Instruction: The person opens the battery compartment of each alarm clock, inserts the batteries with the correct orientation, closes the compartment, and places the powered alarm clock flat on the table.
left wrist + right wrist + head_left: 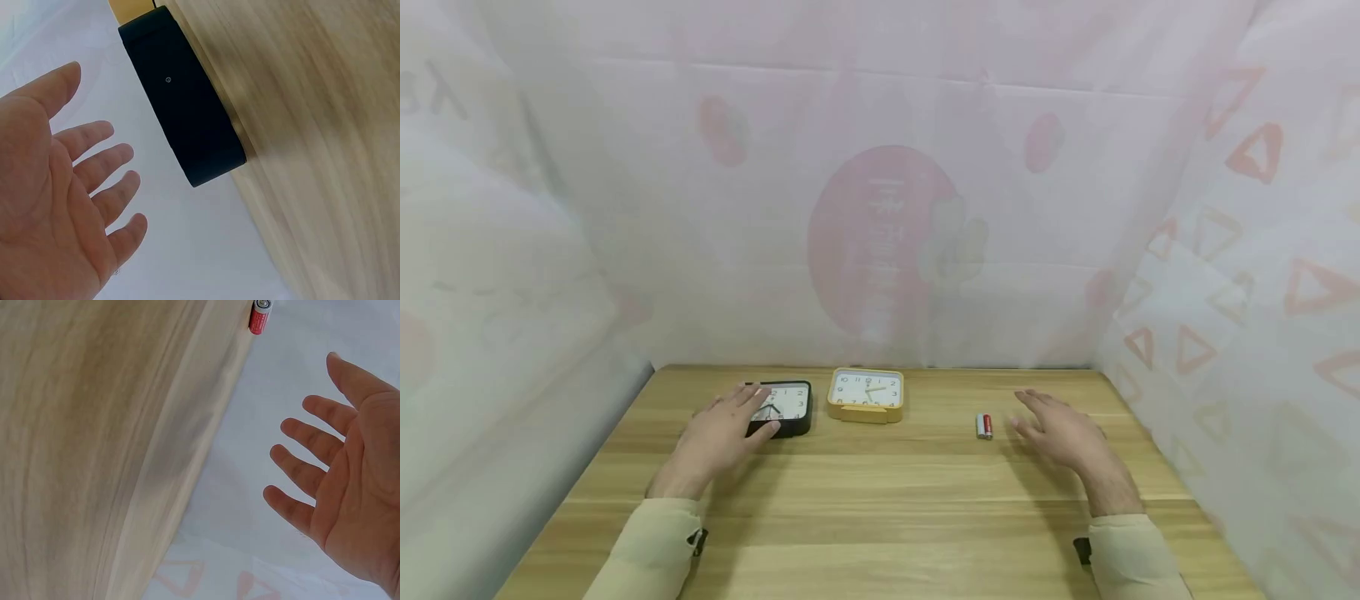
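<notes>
A black square clock (799, 407) with a white dial lies face up at the back left of the table. My left hand (721, 435) hovers above the table by that clock, fingers spread and hiding the dial's left part in the head view. In the left wrist view, a gap separates the fingers from the clock's dark side (181, 100). Two small batteries, one red (988, 426) and one silvery (980, 427), lie side by side right of centre. Just right of them my right hand (1063, 429) hovers, fingers extended, holding nothing. The right wrist view shows the red battery (259, 320) at its top edge.
A yellow clock (865, 396) stands to the right of the black one, its dial tilted upward. The wooden table (880, 500) ends at a white printed cloth (760, 250), which rises behind it and on both sides.
</notes>
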The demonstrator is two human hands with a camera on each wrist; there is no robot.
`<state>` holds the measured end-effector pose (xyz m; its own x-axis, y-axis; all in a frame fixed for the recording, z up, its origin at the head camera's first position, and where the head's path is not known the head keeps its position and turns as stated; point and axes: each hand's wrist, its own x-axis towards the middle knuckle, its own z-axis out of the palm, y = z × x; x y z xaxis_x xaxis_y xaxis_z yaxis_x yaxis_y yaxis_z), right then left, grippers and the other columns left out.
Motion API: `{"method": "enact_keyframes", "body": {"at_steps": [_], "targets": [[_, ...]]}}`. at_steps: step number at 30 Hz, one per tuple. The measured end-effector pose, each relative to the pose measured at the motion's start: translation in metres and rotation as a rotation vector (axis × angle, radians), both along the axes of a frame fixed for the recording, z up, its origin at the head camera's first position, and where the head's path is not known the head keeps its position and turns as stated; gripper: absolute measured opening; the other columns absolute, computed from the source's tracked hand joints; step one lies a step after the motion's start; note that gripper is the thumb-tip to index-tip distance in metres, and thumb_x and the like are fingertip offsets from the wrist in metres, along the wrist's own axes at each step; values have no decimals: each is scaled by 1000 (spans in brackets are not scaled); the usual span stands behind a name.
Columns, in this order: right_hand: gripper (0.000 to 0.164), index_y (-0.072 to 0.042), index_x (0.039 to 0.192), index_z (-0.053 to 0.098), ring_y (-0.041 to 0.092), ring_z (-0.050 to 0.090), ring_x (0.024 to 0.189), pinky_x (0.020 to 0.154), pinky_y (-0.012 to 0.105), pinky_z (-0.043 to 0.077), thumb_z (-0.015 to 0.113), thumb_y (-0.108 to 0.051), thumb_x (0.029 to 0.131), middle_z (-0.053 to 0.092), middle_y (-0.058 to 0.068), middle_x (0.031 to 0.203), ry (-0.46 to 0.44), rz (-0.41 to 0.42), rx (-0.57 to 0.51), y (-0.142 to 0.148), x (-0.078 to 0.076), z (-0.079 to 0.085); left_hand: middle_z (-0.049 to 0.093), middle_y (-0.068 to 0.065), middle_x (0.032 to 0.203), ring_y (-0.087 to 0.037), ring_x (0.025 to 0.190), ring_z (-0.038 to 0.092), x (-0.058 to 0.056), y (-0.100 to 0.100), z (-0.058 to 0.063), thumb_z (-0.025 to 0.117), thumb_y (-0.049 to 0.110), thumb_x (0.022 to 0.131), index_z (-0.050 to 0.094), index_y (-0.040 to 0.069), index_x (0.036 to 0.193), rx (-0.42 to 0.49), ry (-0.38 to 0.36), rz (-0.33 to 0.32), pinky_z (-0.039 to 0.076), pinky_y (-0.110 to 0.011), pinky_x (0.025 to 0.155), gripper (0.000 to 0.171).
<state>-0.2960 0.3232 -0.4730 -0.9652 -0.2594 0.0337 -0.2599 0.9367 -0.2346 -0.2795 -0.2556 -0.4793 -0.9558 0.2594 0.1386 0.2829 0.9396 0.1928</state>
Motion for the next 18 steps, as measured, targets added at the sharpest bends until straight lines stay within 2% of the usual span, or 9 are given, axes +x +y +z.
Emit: {"method": "enact_keyframes", "body": {"at_steps": [7, 9, 18], "targets": [[65, -6, 176, 52, 60, 51, 164, 125, 88, 46, 63, -41, 122, 49, 28, 182, 3, 4, 0, -1, 0, -3, 50, -29, 181, -57, 165, 51, 1, -2, 0, 72, 48, 116, 53, 4, 175, 8, -13, -11, 41, -79, 135, 76], [65, -6, 176, 52, 61, 51, 164, 125, 89, 45, 64, -39, 121, 49, 29, 182, 1, 4, -2, 0, 1, -2, 50, -28, 182, -59, 163, 52, -1, -4, 0, 73, 48, 116, 53, 6, 176, 12, -20, -11, 44, -81, 132, 77], [65, -7, 176, 53, 62, 51, 163, 122, 92, 45, 62, -42, 122, 49, 29, 182, -8, 3, -10, 1, 2, 0, 52, -31, 179, -61, 159, 56, -33, -7, 4, 84, 50, 109, 52, 3, 175, -5, -76, -99, 50, -80, 128, 87]]}}
